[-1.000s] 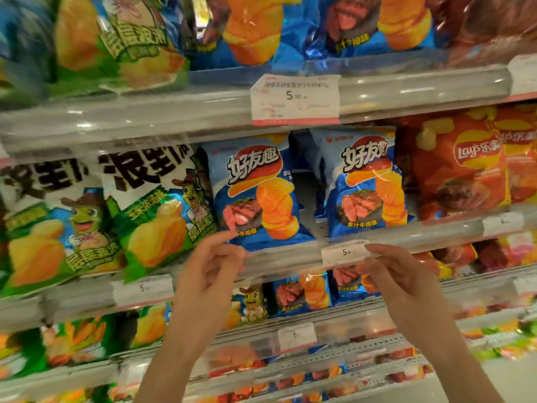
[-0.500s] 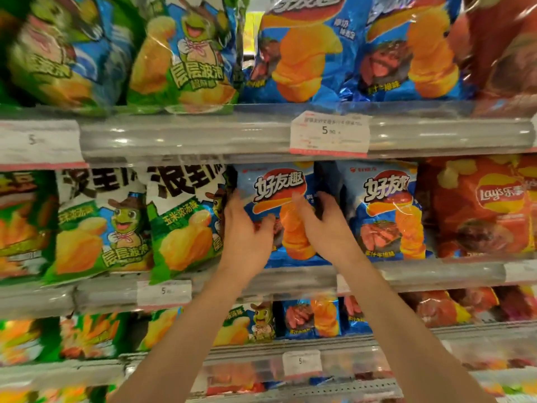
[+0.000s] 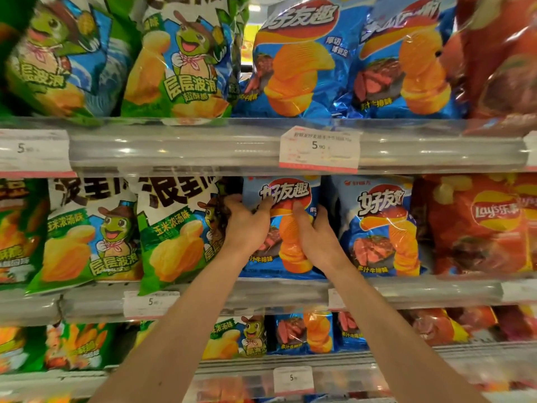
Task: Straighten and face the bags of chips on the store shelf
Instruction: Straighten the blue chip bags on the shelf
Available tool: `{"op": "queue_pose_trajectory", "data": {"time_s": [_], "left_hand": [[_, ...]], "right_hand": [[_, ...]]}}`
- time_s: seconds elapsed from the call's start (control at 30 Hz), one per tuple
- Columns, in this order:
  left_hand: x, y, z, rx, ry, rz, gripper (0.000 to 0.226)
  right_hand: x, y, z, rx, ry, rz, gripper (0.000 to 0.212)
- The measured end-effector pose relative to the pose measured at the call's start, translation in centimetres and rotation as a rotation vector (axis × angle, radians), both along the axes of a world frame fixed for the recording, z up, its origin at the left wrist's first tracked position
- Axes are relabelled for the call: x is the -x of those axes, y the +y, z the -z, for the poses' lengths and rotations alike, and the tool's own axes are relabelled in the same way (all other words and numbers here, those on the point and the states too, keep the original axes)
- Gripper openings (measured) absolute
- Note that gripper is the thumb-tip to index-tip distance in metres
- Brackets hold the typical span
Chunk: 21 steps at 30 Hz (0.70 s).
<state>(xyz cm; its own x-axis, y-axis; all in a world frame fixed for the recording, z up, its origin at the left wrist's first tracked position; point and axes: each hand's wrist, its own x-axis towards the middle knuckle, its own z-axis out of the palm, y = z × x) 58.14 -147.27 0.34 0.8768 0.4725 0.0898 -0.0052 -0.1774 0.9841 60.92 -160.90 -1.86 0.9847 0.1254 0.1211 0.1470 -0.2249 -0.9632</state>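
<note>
A blue chip bag (image 3: 286,196) with a red logo and stacked orange chips stands upright on the middle shelf (image 3: 261,292). My left hand (image 3: 247,225) grips its left edge, thumb across the front. My right hand (image 3: 315,237) grips its right side, thumb on the front. A second blue bag (image 3: 380,225) of the same kind stands just to the right, facing forward. To the left stand green bags with a cartoon turtle (image 3: 174,234), the nearest one leaning a little.
Red Lay's bags (image 3: 479,225) fill the right of the middle shelf. The shelf above (image 3: 174,146) carries green, blue and red bags and a price tag (image 3: 319,149). Lower shelves hold smaller bags of the same kinds behind clear rails.
Both hands rose from the shelf rail to the blue bag and closed on its two sides. The view has moved closer and tilted upward.
</note>
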Motion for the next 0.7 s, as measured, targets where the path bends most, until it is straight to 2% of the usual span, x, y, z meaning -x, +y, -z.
{"op": "queue_pose_trajectory", "data": {"time_s": [0.13, 0.3, 0.5, 0.7], "left_hand": [[0.4, -1.1, 1.7, -0.098, -0.108, -0.003, 0.062], [0.5, -1.3, 2.8, -0.188, -0.142, 0.005, 0.073], [1.1, 0.4, 3.6, -0.548, -0.253, 0.080, 0.064], [1.0, -0.2, 2.7, -0.411, -0.186, 0.093, 0.061]], "right_hand": [[0.4, -0.7, 0.1, 0.011, -0.059, 0.045, 0.062], [0.6, -0.3, 0.3, 0.129, -0.139, 0.141, 0.075], [1.3, -0.6, -0.2, 0.261, -0.394, 0.126, 0.059], [0.4, -0.5, -0.5, 0.378, -0.370, 0.090, 0.056]]}}
